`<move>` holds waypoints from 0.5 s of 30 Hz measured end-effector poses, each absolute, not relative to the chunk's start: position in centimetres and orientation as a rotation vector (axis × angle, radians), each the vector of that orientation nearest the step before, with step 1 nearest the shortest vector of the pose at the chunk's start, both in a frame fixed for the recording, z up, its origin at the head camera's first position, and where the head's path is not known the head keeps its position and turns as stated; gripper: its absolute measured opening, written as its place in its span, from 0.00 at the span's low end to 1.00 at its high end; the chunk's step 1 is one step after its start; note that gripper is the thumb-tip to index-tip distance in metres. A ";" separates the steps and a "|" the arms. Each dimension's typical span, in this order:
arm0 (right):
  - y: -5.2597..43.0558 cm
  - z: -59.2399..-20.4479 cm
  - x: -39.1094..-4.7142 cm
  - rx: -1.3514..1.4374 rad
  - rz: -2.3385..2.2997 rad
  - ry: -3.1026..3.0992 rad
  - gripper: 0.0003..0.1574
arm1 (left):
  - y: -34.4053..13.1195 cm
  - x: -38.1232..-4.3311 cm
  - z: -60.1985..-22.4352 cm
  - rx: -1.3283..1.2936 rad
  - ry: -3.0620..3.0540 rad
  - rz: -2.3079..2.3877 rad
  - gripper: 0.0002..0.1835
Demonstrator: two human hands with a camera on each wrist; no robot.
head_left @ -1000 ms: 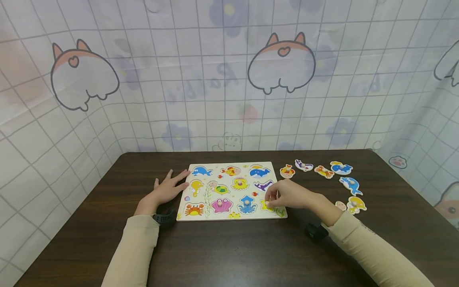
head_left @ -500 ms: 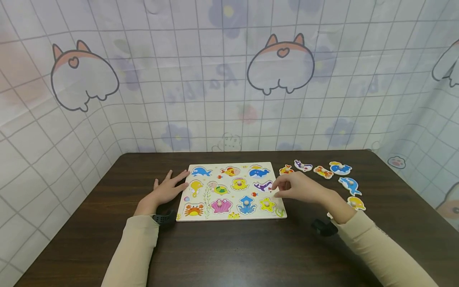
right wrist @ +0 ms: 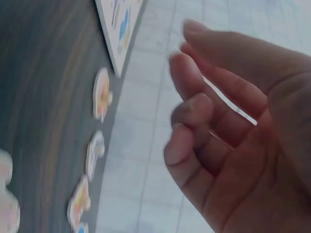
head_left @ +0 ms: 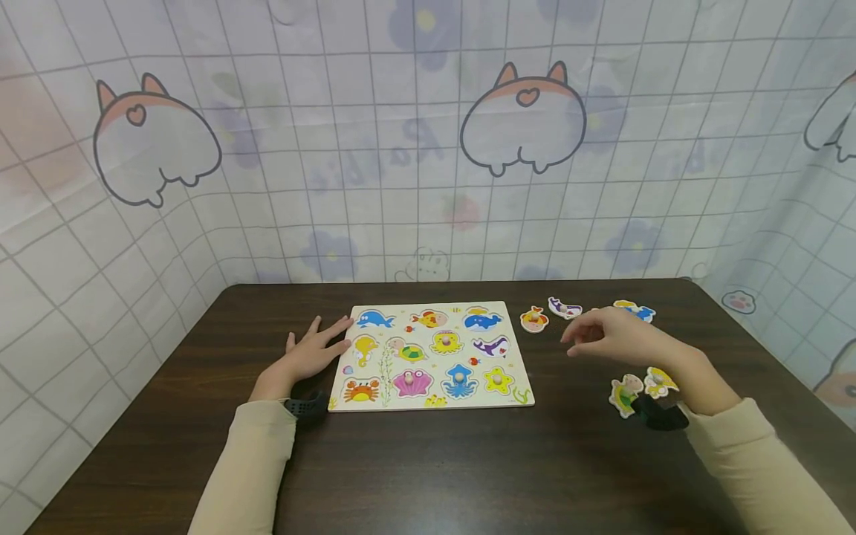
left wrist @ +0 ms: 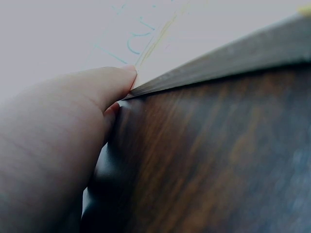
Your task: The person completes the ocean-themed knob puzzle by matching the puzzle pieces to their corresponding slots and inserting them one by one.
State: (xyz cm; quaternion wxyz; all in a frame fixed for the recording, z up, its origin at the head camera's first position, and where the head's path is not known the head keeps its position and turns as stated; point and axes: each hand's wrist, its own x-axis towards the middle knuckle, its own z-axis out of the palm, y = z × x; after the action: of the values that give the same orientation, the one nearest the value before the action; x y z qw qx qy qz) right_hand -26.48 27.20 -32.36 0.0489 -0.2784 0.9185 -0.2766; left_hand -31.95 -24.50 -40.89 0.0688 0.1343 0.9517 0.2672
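Observation:
A wooden knob puzzle board (head_left: pixel 401 404) with sea-animal pictures lies on the table. My left hand (head_left: pixel 309 358) rests at its left edge, fingers spread; in the left wrist view the thumb (left wrist: pixel 104 85) touches the board's edge (left wrist: pixel 228 60). Knobbed pieces sit in the board: a yellow starfish (head_left: pixel 498 381), a blue squid (head_left: pixel 460 383), a pink shell (head_left: pixel 412 383) and a yellow octopus (head_left: pixel 446 342). To the right of the board my right hand (head_left: pixel 618 338) hovers above the table, fingers loosely bent, holding nothing. The right wrist view shows its palm side and bare fingertips.
Loose pieces lie right of the board: a fish (head_left: pixel 534 320), a purple whale (head_left: pixel 565 308), a blue whale (head_left: pixel 643 313), a turtle (head_left: pixel 623 396) and a yellow piece (head_left: pixel 659 381). My right hand and wrist hide others. A patterned cloth (head_left: pixel 374 245) hangs behind the table.
My right hand has let go of the starfish, which now sits in the board, and moved right toward the loose pieces. My left hand has stayed in place.

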 end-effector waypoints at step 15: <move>31.9 -33.6 -25.6 -0.656 -0.730 2.605 0.09 | -24.6 -32.1 -41.0 0.411 2.856 0.818 0.35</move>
State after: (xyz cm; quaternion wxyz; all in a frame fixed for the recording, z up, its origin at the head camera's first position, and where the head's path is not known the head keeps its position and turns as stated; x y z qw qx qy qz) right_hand -25.55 31.88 -33.57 0.1778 -0.2318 0.9209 -0.2581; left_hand -32.11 -24.60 -41.00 0.0710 0.1366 0.9499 0.2720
